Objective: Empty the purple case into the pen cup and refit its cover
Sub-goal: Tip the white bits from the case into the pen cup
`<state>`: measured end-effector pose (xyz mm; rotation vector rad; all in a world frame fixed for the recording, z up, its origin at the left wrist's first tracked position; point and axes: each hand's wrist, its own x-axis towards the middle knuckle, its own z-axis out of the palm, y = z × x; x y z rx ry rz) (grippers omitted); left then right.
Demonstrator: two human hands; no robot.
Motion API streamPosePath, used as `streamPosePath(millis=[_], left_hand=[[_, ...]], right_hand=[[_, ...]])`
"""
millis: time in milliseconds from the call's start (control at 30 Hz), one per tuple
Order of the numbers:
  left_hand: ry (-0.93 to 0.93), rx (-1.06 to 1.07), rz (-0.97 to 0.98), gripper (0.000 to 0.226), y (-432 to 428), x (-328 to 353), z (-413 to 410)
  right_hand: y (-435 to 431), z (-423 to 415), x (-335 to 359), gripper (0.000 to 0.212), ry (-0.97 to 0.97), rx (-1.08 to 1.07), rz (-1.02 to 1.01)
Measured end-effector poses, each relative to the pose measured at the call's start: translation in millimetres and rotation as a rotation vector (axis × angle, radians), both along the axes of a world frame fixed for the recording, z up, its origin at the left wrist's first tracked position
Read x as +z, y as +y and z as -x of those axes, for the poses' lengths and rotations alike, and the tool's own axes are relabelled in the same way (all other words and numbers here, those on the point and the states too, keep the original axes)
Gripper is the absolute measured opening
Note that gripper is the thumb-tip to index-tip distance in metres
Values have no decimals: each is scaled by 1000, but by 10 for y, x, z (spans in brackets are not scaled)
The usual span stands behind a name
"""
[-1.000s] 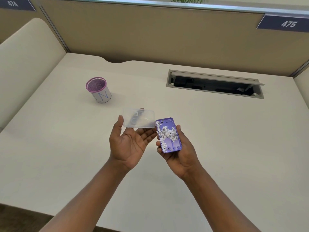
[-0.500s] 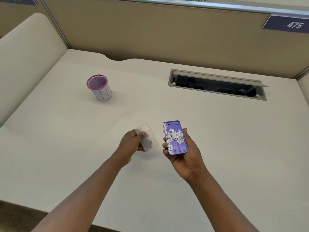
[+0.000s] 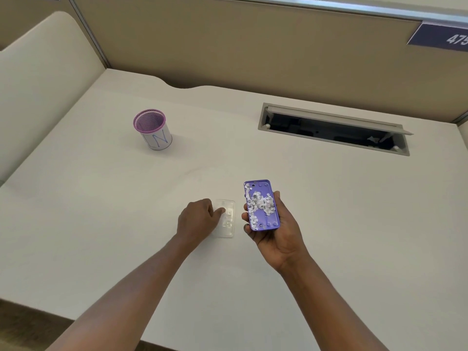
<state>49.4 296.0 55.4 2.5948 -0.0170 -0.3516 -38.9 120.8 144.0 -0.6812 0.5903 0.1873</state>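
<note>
My right hand point(image 3: 274, 230) holds the purple case point(image 3: 262, 205) level above the desk, open side up, with several small white paper dots heaped inside. The clear plastic cover point(image 3: 226, 220) lies flat on the desk just left of the case. My left hand point(image 3: 197, 219) rests palm down on the cover's left edge, fingertips touching it. The pen cup point(image 3: 153, 129), purple mesh with a white paper label, stands upright at the far left, well away from both hands.
The white desk point(image 3: 101, 224) has an open cable tray slot point(image 3: 334, 129) at the back right. Tan partition walls stand behind and to the left. The desk's front edge runs near the bottom of the view.
My left hand turned over and brought the clear cover down from the air onto the desk. My right hand kept the purple case in about the same place.
</note>
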Motion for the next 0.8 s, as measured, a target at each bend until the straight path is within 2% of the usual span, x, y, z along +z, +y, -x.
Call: streamPosePath(millis=[133, 233, 300, 367, 433, 533, 600, 667, 800], left_hand=[[-53, 39, -43, 38, 40, 8, 18], [-110, 116, 63, 31, 61, 86, -1], [-82, 165, 242, 28, 67, 187, -17], [69, 234, 558, 28, 58, 339, -51], [259, 330, 896, 36, 18, 518, -85], [438, 433, 1247, 51, 0, 706, -171], [497, 444, 1378, 61, -12, 786, -221], [514, 449, 1429, 68, -11, 834, -269], [452, 473, 1463, 59, 7, 866, -362]], right_hand=[[25, -61, -13, 49, 2, 6, 10], [65, -141, -12, 48, -1, 20, 21], [102, -207, -13, 47, -7, 31, 43], [149, -291, -8, 47, -7, 50, 72], [199, -381, 10, 46, -2, 57, 95], [310, -544, 50, 45, -8, 69, 113], [380, -651, 82, 47, -20, 91, 127], [434, -771, 104, 47, -15, 104, 132], [529, -1009, 135, 44, -2, 137, 188]])
